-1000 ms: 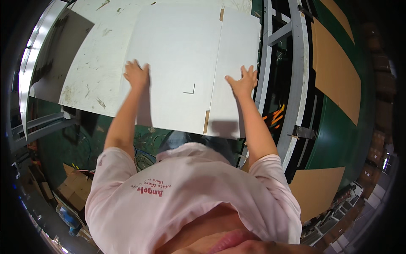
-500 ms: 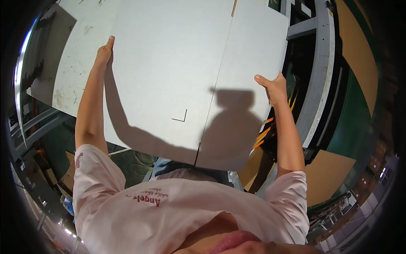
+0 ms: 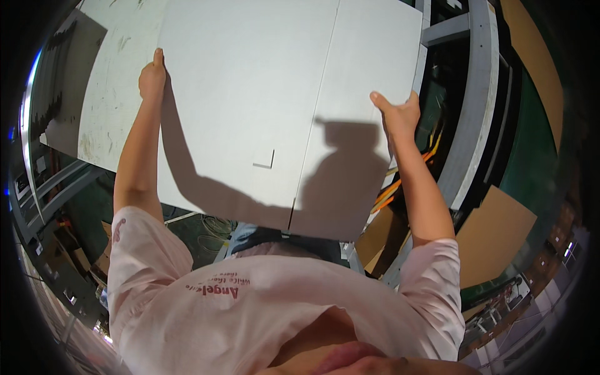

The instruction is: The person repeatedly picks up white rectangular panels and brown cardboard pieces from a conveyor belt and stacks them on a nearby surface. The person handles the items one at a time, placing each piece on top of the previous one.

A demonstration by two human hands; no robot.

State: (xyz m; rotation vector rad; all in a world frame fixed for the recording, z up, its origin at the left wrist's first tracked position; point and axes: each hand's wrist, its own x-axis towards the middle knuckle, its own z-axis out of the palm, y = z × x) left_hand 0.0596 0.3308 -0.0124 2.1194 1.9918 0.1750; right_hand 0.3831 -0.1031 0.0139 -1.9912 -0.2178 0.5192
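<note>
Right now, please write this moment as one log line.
white panel: held | left grip: on left edge | right grip: on right edge

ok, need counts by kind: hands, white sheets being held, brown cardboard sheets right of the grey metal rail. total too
Bare hands: 2 (left hand, right hand)
Creased white cardboard sheet, held: 1
Brown cardboard sheets right of the grey metal rail: 2 (upper sheet, lower sheet)
Total: 5

Two hands [image 3: 152, 80] [image 3: 400, 119], one white sheet [image 3: 244, 81]
</note>
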